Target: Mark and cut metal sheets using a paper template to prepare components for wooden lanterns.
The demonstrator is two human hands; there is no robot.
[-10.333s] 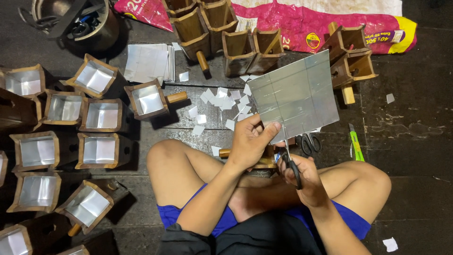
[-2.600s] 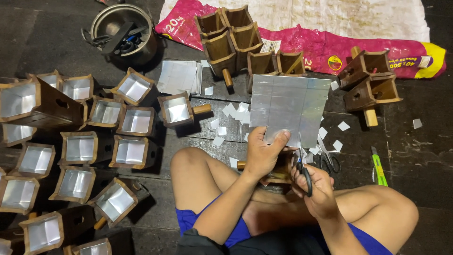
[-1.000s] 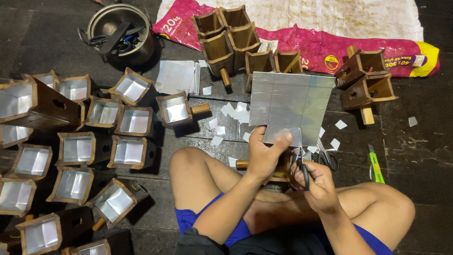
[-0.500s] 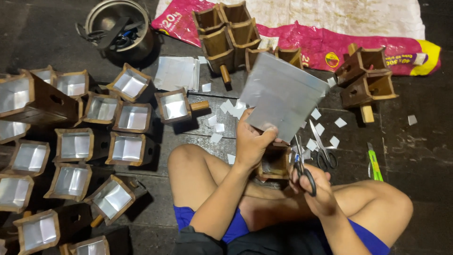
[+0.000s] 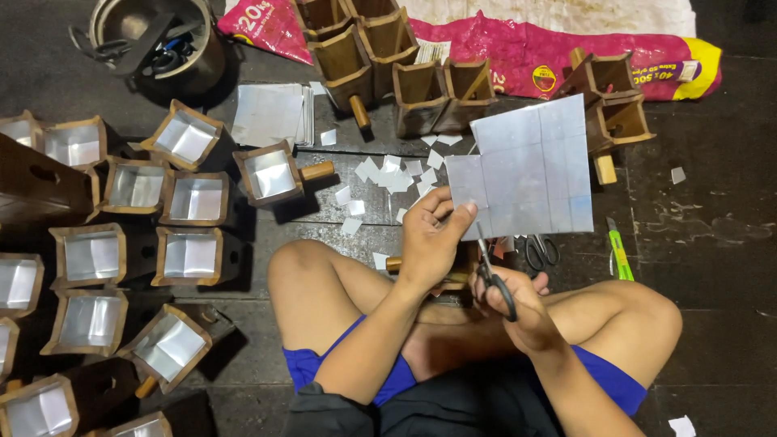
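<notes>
The metal sheet (image 5: 530, 166), grey, shiny and creased in squares, is held up above the knees. The left hand (image 5: 429, 243) has its fingers clamped on the sheet's lower left edge; the right hand (image 5: 514, 303) grips scissors (image 5: 492, 275) just under it. The thin sheet may bend, so the cut could leave the crease.

The left hand (image 5: 433, 243) covers the lower left corner of the silver sheet (image 5: 530, 166), and the scissors (image 5: 491, 275) blades vanish behind that sheet's bottom edge. A wooden box (image 5: 453, 271) in the lap is mostly hidden by both hands. The right hand (image 5: 518, 303) wraps the scissors' handles. Foil-lined boxes (image 5: 16, 279) are cut off at the left edge. The bucket (image 5: 162, 40) at upper left is cropped, its contents too dark to tell.
</notes>
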